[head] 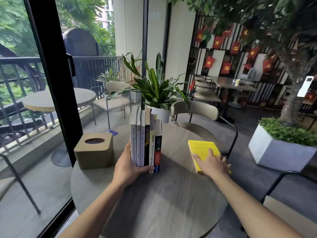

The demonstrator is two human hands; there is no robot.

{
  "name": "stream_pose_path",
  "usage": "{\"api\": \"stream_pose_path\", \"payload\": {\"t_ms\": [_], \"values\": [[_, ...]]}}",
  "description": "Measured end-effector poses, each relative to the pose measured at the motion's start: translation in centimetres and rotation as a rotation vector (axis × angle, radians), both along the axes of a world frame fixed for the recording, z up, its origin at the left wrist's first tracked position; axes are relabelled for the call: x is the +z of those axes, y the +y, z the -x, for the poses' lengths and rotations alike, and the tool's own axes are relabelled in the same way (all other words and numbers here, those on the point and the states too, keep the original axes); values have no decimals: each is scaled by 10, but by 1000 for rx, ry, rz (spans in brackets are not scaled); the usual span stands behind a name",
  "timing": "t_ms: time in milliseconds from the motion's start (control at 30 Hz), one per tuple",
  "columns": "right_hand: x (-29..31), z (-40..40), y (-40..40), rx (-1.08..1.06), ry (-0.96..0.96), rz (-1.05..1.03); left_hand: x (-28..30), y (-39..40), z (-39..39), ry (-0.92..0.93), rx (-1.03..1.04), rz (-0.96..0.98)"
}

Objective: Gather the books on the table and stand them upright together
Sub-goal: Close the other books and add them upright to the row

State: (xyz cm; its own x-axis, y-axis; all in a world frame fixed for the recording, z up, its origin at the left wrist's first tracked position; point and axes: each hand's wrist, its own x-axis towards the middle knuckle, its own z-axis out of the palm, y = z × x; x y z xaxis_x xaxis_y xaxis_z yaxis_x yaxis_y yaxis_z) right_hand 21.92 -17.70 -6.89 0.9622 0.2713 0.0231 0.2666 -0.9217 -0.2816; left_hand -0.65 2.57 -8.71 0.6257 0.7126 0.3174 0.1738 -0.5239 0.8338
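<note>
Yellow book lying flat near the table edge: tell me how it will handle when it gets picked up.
The yellow book looks like a thick paperback, so it probably flexes a little yet holds its shape. It lies flat at the table's right edge under the right hand, so sliding it outward might drop it. Stood upright alone it may tip; the left hand braces the standing books.

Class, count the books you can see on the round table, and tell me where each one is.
7. Six stand upright in a row by the table's left side, steadied by the left hand. The yellow book lies flat at the right edge under the right hand. More may be hidden behind the row.
</note>
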Motion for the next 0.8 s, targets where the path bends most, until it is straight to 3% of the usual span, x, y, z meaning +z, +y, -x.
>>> {"api": "stream_pose_path", "payload": {"t_ms": [233, 500, 600, 800], "values": [[9, -23, -4, -182, 174, 19, 0, -2, 1, -3, -5, 2], [24, -30, -8, -165, 89, 45, 1, 0, 1, 14, -23, 11], [32, -24, -5, -73, 67, -203, 2, 0, 1, 34, -25, 19], [36, 45, 32, 133, -77, -965, 3, 0, 2, 42, -27, 25]]}}
